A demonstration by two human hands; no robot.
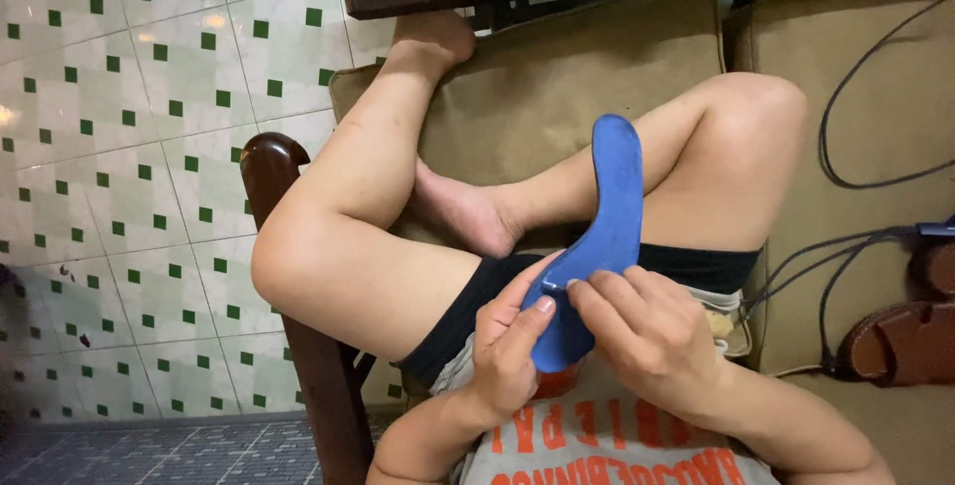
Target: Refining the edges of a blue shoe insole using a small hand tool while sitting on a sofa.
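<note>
Blue foam, curved like a shoe insole (605, 236), rises from the person's lap and leans out over the crossed legs. The left hand (505, 346) curls around its lower end from behind, thumb pressed flat on the face to steady it. The right hand (647, 331) closes its fingertips on the near edge, pinching what looks like a small pale thing against the foam, so both hands have hold of it. The person sits on a tan cushion (557, 77); 1 brown sandal (900, 341) lies beside dark cables (846, 276).

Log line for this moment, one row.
left hand: grips blue insole heel | right hand: pinches its edge | seat: tan cushion
</note>
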